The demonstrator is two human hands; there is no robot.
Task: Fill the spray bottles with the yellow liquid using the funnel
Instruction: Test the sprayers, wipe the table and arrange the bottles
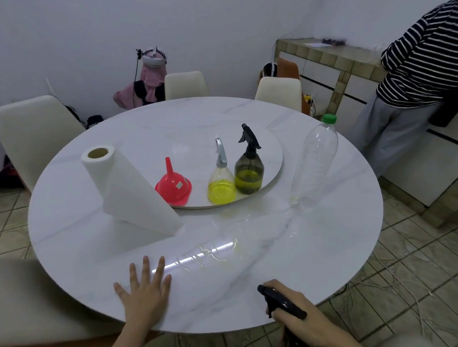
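Observation:
A red funnel (173, 186) stands upside down on the round turntable (271, 154) in the middle of the white table (230, 302). Right of it stand a clear spray bottle (221, 183) with yellow liquid and a grey trigger, and a dark smoky spray bottle (249, 172) with yellow liquid and a black trigger. An empty clear plastic bottle (315, 162) with a green cap stands at the table's right. My left hand (145, 291) lies flat, fingers spread, on the near edge. My right hand (298, 314) grips a black spray trigger head (280, 301) at the near right edge; the bottle below is hidden.
A paper towel roll (127, 190) stands at the left of the turntable. Wet streaks (206, 252) glisten on the near tabletop. Cream chairs (35, 137) ring the table. A person in a striped top (425, 62) stands at the counter (336, 54) on the right.

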